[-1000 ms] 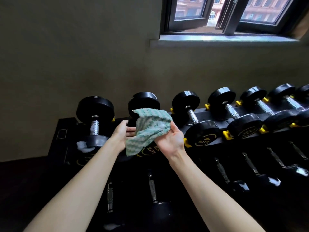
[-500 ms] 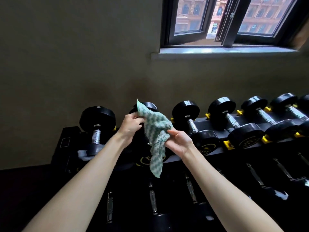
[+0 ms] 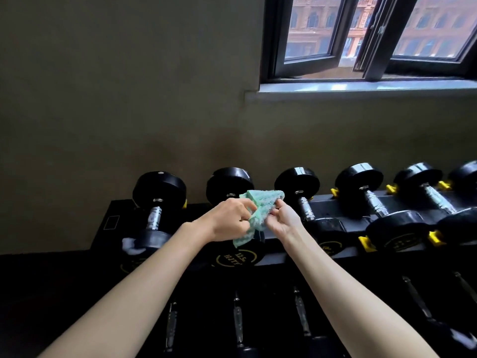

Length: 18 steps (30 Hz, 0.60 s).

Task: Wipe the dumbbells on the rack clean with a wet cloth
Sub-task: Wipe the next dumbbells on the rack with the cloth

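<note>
A green checked cloth (image 3: 260, 205) is bunched between both hands above the top tier of the black rack (image 3: 343, 202). My left hand (image 3: 229, 220) grips its left side with curled fingers, and my right hand (image 3: 285, 219) pinches its right edge. Behind the cloth sits the second dumbbell from the left (image 3: 229, 184), its handle hidden by the cloth and hands. The leftmost dumbbell (image 3: 154, 210) lies to the left, and the third dumbbell (image 3: 304, 202) lies just right of my right hand.
Several more black dumbbells (image 3: 382, 208) with chrome handles and yellow cradles run along the top tier to the right. A lower tier (image 3: 237, 319) holds further dumbbells in shadow. A wall and an open window (image 3: 361, 40) stand behind the rack.
The cloth hung down long from both hands half a second ago; now it is gathered into a compact bunch. Both hands have come closer together. The view has tilted upward.
</note>
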### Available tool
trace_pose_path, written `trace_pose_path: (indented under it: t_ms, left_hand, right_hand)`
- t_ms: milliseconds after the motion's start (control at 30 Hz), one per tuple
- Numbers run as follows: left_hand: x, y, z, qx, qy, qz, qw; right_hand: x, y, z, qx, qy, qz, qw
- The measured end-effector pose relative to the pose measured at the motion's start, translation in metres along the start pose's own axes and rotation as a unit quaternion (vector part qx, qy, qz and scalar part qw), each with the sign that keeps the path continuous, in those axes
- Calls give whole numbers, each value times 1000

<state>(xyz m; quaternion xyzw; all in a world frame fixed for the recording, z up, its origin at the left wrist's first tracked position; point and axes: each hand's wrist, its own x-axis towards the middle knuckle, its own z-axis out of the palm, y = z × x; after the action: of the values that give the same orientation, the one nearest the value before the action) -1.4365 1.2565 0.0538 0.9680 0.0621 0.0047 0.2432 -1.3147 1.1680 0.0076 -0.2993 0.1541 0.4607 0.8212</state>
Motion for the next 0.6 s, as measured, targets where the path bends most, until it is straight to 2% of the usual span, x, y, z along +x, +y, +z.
trace_pose_path:
  t_ms: [100,167,300,367,500,600]
  left_hand:
    - [6,10,7,13,3,21,1000]
    - [12,12,17,74,1,31,997]
    - [25,9,32,124,48,88,987]
    - [31,13,33,127,46,83,987]
    - [38,21,29,51,36,71,995]
    - [41,12,29,-82,149,-31,985]
  right_hand:
    - [-3,-6,-2,-49,-9,11,999]
    - [-2,-13,-3,-80,-40,45,995]
    - [-1,-33,-13,-77,-110,62,989]
    - [-5,-39,-22,-64,-125,43,989]
    - [-6,-44,-27,-79,-123,7,989]
    - [4,-51,-25,-48,-41,-77,995]
